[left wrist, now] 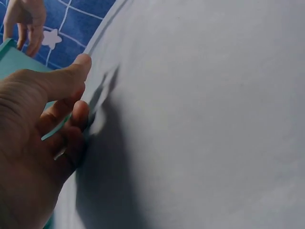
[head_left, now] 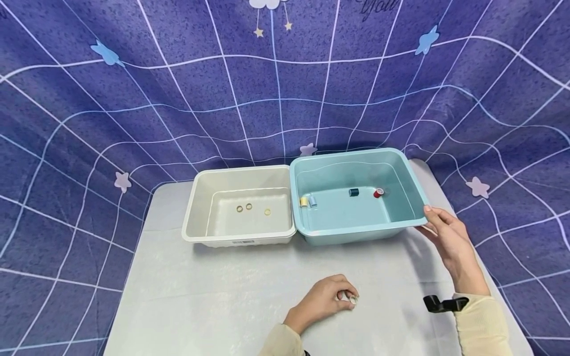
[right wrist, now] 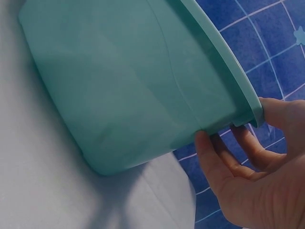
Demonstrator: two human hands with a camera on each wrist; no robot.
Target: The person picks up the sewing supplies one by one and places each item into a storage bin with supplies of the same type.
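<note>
In the head view my left hand (head_left: 327, 299) pinches a small pale ring (head_left: 354, 299) between thumb and fingertips, low over the table in front of the tubs. The left wrist view shows the same hand (left wrist: 52, 114) with curled fingers; the ring is mostly hidden there. My right hand (head_left: 451, 240) grips the front right corner of a teal tub (head_left: 356, 228), thumb on the rim and fingers below it. Seen from the right wrist, fingers (right wrist: 212, 160) press against the outer wall of that tub. Inside lie a yellow spool (head_left: 304, 201), a light blue spool (head_left: 312, 201), a dark spool (head_left: 354, 192) and a red spool (head_left: 378, 193).
A white tub (head_left: 242, 237) stands against the teal tub's left side, with three small rings (head_left: 239, 209) on its floor. Both tubs stand at the back of a table with a white cover (head_left: 213, 296). A blue patterned curtain (head_left: 276, 113) hangs behind and at both sides.
</note>
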